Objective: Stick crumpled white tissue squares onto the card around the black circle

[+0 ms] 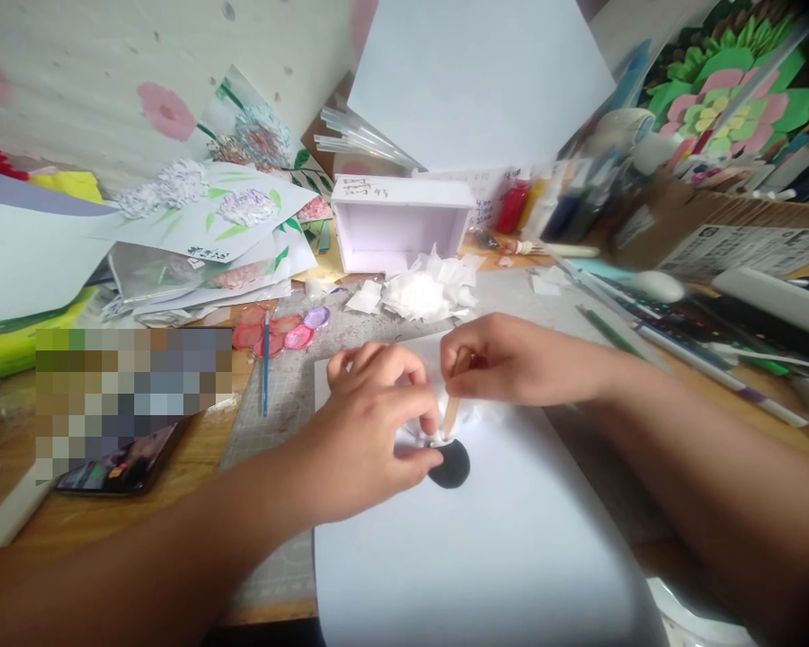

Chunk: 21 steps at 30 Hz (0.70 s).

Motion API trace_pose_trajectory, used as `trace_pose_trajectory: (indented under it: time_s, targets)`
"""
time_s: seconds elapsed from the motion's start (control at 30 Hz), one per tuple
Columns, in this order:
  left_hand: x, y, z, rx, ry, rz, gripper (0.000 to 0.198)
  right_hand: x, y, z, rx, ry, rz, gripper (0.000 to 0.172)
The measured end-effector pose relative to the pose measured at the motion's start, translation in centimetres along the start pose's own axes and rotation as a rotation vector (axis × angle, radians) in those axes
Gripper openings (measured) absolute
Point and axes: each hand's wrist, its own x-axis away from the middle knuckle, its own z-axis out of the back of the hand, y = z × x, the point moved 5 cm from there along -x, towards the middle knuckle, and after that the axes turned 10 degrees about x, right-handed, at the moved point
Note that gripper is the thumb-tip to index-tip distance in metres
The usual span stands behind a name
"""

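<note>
A white sheet of paper (505, 548) lies in front of me on a grey cutting mat (276, 422). On it is a black round patch (453, 465). My left hand (370, 422) pinches a small piece of white tissue (414, 429) right beside the patch. My right hand (512, 359) grips a thin wooden stick (453, 409), its tip pressed down into the tissue at the patch's edge. Both hands are closed and almost touching.
A pile of white tissue squares (422, 292) lies before a pale purple box (397, 220). A blue brush (266, 359) and pink palette (280, 332) sit left. A phone (125, 463) lies near left. Paint bottles (526, 205), pencils (647, 346) and paper flowers (728, 99) crowd the right.
</note>
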Motion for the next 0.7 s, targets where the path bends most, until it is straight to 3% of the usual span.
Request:
trace_pose_trajectory:
  time_s: [0.13, 0.27, 0.4, 0.47, 0.6, 0.7]
  targets:
    - [-0.2, -0.4, -0.2, -0.034, 0.053, 0.024, 0.004, 0.4, -0.1, 1.0, -0.157, 0.067, 0.006, 0.009]
    - [-0.5, -0.7, -0.3, -0.043, 0.089, 0.031, 0.004, 0.4, -0.6, 0.2, -0.107, -0.028, 0.019, 0.009]
    - [-0.5, -0.5, 0.4, 0.003, 0.155, 0.023, 0.006, 0.1, -0.2, 0.0, 0.008, 0.019, 0.016, 0.008]
    - [-0.3, -0.2, 0.7, 0.042, 0.121, -0.011, 0.009, 0.0, -0.1, 0.1, 0.038, 0.038, 0.008, 0.007]
    - [0.1, 0.6, 0.4, 0.048, -0.065, -0.128, 0.012, 0.1, 0.0, 0.3, -0.007, 0.024, -0.001, 0.01]
    - [0.3, 0.6, 0.3, 0.016, -0.1, -0.14, 0.014, 0.3, 0.8, 1.6, -0.112, 0.157, -0.012, 0.014]
